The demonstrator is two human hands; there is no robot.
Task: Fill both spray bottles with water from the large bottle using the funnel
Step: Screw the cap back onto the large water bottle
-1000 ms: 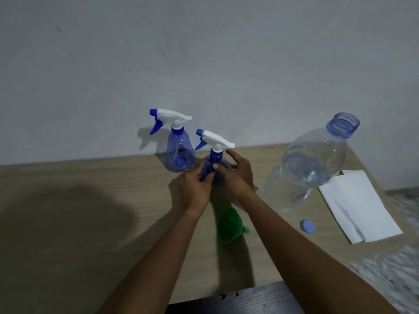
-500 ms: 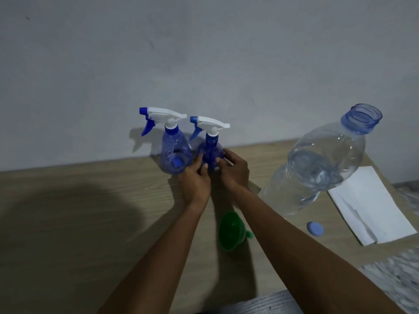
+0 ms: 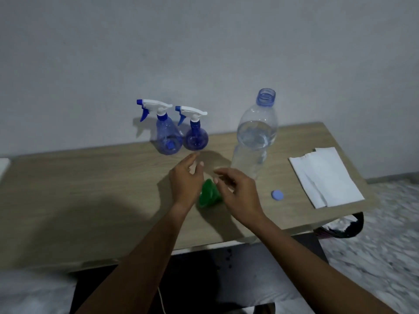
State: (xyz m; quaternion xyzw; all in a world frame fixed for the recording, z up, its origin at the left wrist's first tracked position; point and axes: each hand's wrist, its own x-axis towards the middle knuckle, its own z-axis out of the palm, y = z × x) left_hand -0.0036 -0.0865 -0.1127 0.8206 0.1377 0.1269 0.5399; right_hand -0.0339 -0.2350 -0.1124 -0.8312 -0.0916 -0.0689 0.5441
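Tabletop of pale wood [image 3: 90, 200] beneath everything. Above it, left hand [image 3: 184, 181] and right hand [image 3: 240, 193], fingers loosely spread, gripping nothing. Large clear plastic bottle [image 3: 255, 141] right of them, upright, uncapped, part full of water. By the wall, tall blue conical spray bottle [image 3: 166, 137] just beside round blue spray bottle [image 3: 195, 138], trigger heads on, fill level unclear. Green plastic funnel [image 3: 208, 196] on its side between the hands, contact unclear. Small blue cap [image 3: 277, 195] near right hand.

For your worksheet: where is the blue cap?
In the head view, the blue cap lies on the table, between the right hand and the white paper.
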